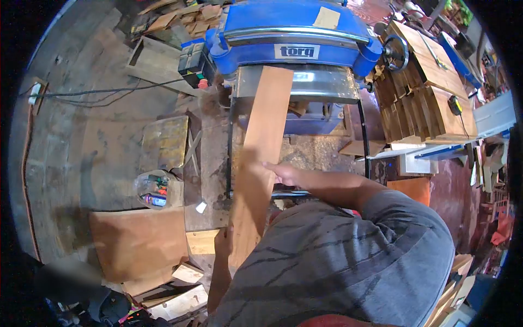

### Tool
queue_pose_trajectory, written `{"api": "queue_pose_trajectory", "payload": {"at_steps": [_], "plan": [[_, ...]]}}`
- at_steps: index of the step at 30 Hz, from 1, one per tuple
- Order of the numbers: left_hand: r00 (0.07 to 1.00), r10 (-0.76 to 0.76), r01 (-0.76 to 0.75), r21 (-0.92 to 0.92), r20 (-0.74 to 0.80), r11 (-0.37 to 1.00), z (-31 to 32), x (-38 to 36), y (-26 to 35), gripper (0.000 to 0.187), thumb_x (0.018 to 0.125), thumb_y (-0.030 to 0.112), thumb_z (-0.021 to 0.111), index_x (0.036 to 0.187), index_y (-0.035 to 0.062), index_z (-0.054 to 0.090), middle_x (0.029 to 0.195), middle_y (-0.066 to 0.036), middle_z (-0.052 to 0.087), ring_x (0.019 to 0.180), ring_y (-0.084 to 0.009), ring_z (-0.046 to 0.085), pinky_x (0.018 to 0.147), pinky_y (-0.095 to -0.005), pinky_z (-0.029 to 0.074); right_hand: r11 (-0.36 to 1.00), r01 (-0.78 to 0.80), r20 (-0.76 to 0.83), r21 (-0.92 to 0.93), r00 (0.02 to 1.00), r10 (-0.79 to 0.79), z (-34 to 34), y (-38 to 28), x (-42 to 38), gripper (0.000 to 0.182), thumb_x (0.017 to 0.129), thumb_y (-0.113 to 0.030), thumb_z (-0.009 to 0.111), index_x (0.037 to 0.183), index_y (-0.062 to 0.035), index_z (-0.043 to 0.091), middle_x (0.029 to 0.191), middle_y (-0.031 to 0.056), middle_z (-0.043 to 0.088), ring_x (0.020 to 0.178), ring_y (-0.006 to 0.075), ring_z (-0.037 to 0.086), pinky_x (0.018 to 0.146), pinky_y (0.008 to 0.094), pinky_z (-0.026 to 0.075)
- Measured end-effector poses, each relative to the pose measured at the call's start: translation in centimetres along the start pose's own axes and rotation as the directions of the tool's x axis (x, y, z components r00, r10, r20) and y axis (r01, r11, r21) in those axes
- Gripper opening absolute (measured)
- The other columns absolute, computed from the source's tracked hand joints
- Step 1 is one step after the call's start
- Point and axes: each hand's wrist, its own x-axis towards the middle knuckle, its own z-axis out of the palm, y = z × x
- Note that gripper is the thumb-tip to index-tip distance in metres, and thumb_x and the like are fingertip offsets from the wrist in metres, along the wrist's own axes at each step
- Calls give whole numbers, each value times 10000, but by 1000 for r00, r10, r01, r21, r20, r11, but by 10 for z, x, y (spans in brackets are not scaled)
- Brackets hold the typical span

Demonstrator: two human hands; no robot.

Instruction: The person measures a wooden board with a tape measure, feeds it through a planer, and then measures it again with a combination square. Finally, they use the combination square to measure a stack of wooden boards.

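One head-worn camera is looking forward and steeply down past the wearer's grey shirt (pixel 348 256); it is facing the front of the blue machine (pixel 245 53) from above, sitting nearer to the shirt than to the machine; the right hand (pixel 283 173) is showing below the machine at middle range; the wide lens is taking in floor (pixel 114 122) left of the machine, dark edges curving around everything.

Blue machine (pixel 294 38): glossy smooth paint
Front plate (pixel 332 91), low on the machine: shiny smooth metal
Long board (pixel 267 114), reaching out from the machine: matt wood, smooth-looking
Stacked boards (pixel 449 111), right of the machine: matt bare wood
Shirt (pixel 338 261), before the machine: matt soft cloth
Floor (pixel 103 131), left of the machine: dull, scuffed
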Motion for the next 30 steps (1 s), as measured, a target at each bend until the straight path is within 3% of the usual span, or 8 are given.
{"api": "queue_pose_trajectory", "payload": {"at_steps": [10,14,16,18,20,24,26,30], "plan": [[994,54,-43,111,-97,993,26,30,47,291,871,323,669,867,36,621,712,-118,634,639,-267,599,619,-396,473,960,-169,-59,-226,985,159,-17,-30,-46,430,976,-379,564,1280,-75,550,1169,73,663,1005,176,662,846,379,544],[941,160,-148,65,-298,987,18,81,78,300,871,335,668,854,40,617,681,-105,603,640,-253,591,618,-389,473,786,-26,-105,-617,993,-49,-90,-49,-55,436,964,-427,565,1146,-33,609,978,51,684,797,166,653,741,367,534],[909,201,-238,-59,-364,969,14,123,112,266,872,303,669,862,42,617,718,-118,608,699,-252,602,669,-373,478,340,174,-10,-924,879,-476,-103,-71,-103,429,913,-440,632,1020,-25,631,917,105,689,726,242,652,682,370,513],[869,254,-357,-184,-424,916,1,158,176,233,875,263,669,911,37,625,810,-136,628,781,-252,612,742,-363,480,-13,-137,-95,-990,749,-656,-121,-92,-143,360,859,-369,686,961,-27,639,889,165,680,792,325,644,716,418,508],[806,341,-435,-94,-484,896,3,211,209,227,882,230,663,979,28,628,925,-145,644,837,-258,618,789,-368,482,-333,-156,164,-930,633,-756,-134,-109,-186,302,823,-310,694,985,-59,646,893,190,667,903,366,626,834,472,471],[734,354,-488,-88,-579,868,3,325,238,290,864,194,670,1098,30,623,1057,-167,641,996,-299,625,859,-389,486,-359,-249,143,-900,609,-780,-203,-99,-212,300,823,-318,677,1011,-86,654,936,156,673,1011,328,605,1009,493,378],[734,290,-457,-132,-614,879,-1,370,251,333,851,209,683,1126,33,619,1069,-175,640,1046,-308,618,882,-390,485,-648,-341,282,-681,695,-661,-225,-81,-215,311,829,-359,657,998,-98,651,988,128,671,1046,308,589,1109,504,275],[579,296,-416,37,-760,909,7,471,243,430,822,280,707,1157,31,607,1087,-203,638,1060,-330,618,891,-393,491,-612,-431,116,-663,749,-653,-200,-76,-222,315,824,-360,638,998,-97,654,996,107,665,1093,295,563,1153,523,202]]}}
